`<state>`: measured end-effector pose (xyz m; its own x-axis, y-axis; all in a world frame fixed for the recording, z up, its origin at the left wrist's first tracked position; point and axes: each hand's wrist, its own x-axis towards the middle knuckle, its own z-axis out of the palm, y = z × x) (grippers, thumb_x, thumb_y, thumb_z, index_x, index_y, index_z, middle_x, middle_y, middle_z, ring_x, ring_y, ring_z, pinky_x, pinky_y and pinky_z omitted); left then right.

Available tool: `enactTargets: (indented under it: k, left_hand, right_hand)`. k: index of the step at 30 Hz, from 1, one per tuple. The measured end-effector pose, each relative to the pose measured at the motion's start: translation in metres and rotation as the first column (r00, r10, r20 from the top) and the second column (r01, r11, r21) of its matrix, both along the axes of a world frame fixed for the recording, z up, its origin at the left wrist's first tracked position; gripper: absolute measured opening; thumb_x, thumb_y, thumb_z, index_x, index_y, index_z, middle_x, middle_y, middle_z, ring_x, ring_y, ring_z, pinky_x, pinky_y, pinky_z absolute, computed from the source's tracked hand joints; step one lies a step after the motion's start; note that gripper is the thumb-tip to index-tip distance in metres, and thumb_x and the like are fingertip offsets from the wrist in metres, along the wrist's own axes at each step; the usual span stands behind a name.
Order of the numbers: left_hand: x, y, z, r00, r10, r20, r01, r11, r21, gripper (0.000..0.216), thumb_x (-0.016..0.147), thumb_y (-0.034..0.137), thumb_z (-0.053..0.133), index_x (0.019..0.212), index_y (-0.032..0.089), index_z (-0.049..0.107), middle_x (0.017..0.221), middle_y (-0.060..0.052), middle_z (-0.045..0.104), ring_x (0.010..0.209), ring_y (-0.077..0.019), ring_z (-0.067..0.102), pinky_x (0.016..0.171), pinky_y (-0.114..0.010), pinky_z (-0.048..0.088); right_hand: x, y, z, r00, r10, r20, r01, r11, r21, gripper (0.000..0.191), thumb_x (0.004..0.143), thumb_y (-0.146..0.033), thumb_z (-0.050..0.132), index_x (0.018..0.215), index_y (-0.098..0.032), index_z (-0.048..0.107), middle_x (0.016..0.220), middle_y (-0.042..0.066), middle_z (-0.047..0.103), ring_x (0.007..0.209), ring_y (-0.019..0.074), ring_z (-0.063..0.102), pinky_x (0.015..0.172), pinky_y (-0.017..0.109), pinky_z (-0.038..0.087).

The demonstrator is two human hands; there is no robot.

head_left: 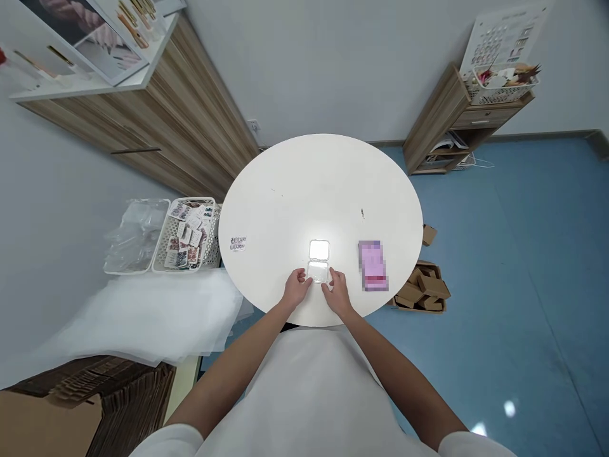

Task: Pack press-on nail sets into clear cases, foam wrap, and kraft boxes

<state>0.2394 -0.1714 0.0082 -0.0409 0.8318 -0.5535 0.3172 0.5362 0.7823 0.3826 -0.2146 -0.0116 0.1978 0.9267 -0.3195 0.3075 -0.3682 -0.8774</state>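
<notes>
A small clear plastic case (pixel 318 271) lies opened out on the white round table, its lid (pixel 319 249) folded back away from me and bright with glare. My left hand (pixel 297 287) grips the case's near left corner, thumb against the edge and fingers curled. At the near right side, my right hand (pixel 337 292) holds it between thumb and fingers. Any contents are too small or too clear to make out. To the left lies a small card of press-on nails (pixel 238 244). A pink and purple blurred item (pixel 373 265) rests to the right of my right hand.
Left of the table (pixel 323 184) stand a white basket of nail cards (pixel 188 235) and another with clear plastic bags (pixel 136 238). White sheets (pixel 157 317) hang nearby. A carton of small brown boxes (pixel 421 289) sits on the floor at right. Wooden cabinets (pixel 204 108) stand behind.
</notes>
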Motion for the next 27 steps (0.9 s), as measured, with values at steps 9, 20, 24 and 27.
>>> enactTargets:
  k: [9, 20, 24, 27]
  left_hand:
    - [0.003, -0.011, 0.006, 0.999, 0.021, 0.026, -0.020, 1.000, -0.013, 0.042, 0.071, 0.025, 0.061, 0.110, 0.018, 0.048, 0.108, -0.009, 0.054, 0.094, -0.0164, 0.054, 0.087, -0.034, 0.040]
    - [0.003, -0.006, 0.012, 0.999, 0.008, 0.044, -0.007, 1.000, -0.025, 0.041, 0.071, 0.022, 0.061, 0.109, 0.018, 0.047, 0.113, -0.011, 0.052, 0.103, -0.0189, 0.051, 0.088, -0.037, 0.042]
    - [-0.003, -0.008, 0.010, 0.997, -0.028, 0.069, 0.030, 0.999, -0.035, 0.042, 0.071, 0.022, 0.061, 0.110, 0.019, 0.046, 0.115, -0.011, 0.051, 0.106, -0.0196, 0.050, 0.088, -0.037, 0.042]
    - [-0.011, -0.011, 0.006, 0.993, -0.072, 0.092, 0.075, 0.996, -0.039, 0.043, 0.071, 0.021, 0.062, 0.111, 0.019, 0.046, 0.117, -0.011, 0.050, 0.108, -0.0198, 0.049, 0.088, -0.037, 0.042]
  right_hand:
    - [-0.001, 0.006, 0.003, 0.999, -0.006, -0.051, 0.005, 1.000, -0.025, 0.049, 0.073, -0.025, 0.046, 0.122, -0.023, 0.040, 0.108, 0.009, 0.046, 0.088, 0.0191, 0.050, 0.064, 0.033, 0.049]
    - [-0.005, 0.013, 0.006, 1.000, 0.003, -0.014, -0.003, 1.000, 0.000, 0.045, 0.073, -0.023, 0.046, 0.118, -0.021, 0.042, 0.107, 0.009, 0.044, 0.086, 0.0186, 0.048, 0.062, 0.032, 0.047]
    - [-0.008, 0.012, 0.005, 0.999, -0.008, 0.031, 0.009, 1.000, -0.016, 0.044, 0.073, -0.023, 0.045, 0.117, -0.021, 0.042, 0.110, 0.009, 0.043, 0.086, 0.0186, 0.048, 0.065, 0.034, 0.047]
    - [-0.011, 0.013, 0.003, 0.997, -0.015, 0.073, 0.016, 1.000, -0.015, 0.045, 0.073, -0.024, 0.045, 0.118, -0.021, 0.041, 0.111, 0.009, 0.043, 0.086, 0.0190, 0.048, 0.069, 0.036, 0.047]
